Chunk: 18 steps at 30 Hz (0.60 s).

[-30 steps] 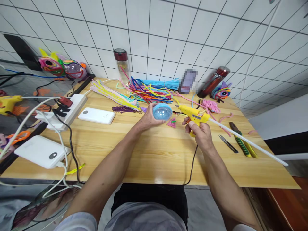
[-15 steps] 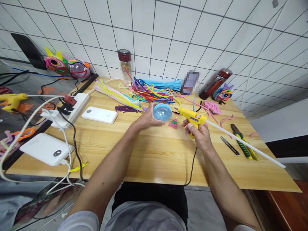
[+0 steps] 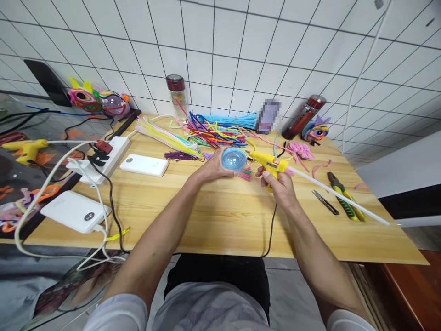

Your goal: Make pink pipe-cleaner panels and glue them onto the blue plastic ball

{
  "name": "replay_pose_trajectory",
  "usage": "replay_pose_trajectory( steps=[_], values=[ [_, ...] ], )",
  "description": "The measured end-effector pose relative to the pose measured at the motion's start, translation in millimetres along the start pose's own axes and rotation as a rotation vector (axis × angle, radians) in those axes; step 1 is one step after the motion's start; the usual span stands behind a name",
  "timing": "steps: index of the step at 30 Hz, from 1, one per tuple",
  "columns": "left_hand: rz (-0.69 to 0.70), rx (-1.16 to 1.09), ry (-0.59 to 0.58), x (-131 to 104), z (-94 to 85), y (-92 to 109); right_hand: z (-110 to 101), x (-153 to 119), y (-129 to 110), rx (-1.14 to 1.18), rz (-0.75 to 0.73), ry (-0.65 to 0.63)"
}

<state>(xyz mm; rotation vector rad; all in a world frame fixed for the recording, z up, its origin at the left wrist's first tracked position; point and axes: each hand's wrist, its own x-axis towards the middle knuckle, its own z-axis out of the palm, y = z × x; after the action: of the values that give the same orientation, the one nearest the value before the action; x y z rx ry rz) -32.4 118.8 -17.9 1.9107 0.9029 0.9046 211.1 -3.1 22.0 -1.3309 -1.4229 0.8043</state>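
Note:
My left hand (image 3: 215, 165) is wrapped round a clear, domed plastic ball (image 3: 234, 161) with a light blue band at its rim. In my right hand (image 3: 280, 186) is a yellow hot glue gun (image 3: 268, 162), its nozzle pointing left toward the ball, a small gap between them. A long white glue stick (image 3: 337, 195) sticks out of the gun's back, and its black cord (image 3: 271, 230) drops over the table's front edge. Just below the nozzle lies a small pink striped piece (image 3: 245, 174), partly hidden by the ball and hand.
Bundles of coloured pipe cleaners (image 3: 220, 131) lie at the back, near a glass bottle (image 3: 177, 99) and a dark red flask (image 3: 305, 117). Pliers (image 3: 344, 197) and small snips (image 3: 325, 202) lie right. White power banks (image 3: 144, 164) and a power strip (image 3: 112, 158) with cables fill the left.
The glue gun has come slightly closer to the ball and tilted a little. My left hand keeps its hold on the ball; the whole view has shifted slightly.

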Motion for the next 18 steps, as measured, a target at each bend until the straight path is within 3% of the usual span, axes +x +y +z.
replay_pose_trajectory(
  steps=[4, 12, 18],
  values=[
    [-0.014, -0.003, -0.020, 2.1, 1.2, 5.0, 1.1, -0.1, 1.3, 0.006, -0.004, -0.010],
    [-0.287, -0.049, 0.056, 13.3, -4.3, 5.1, 0.9, 1.4, 6.1, 0.055, 0.005, 0.018],
    [-0.270, -0.113, 0.067, 17.6, -6.4, 1.1, -0.1, 2.4, 7.7, 0.068, 0.009, 0.017]
  ],
)
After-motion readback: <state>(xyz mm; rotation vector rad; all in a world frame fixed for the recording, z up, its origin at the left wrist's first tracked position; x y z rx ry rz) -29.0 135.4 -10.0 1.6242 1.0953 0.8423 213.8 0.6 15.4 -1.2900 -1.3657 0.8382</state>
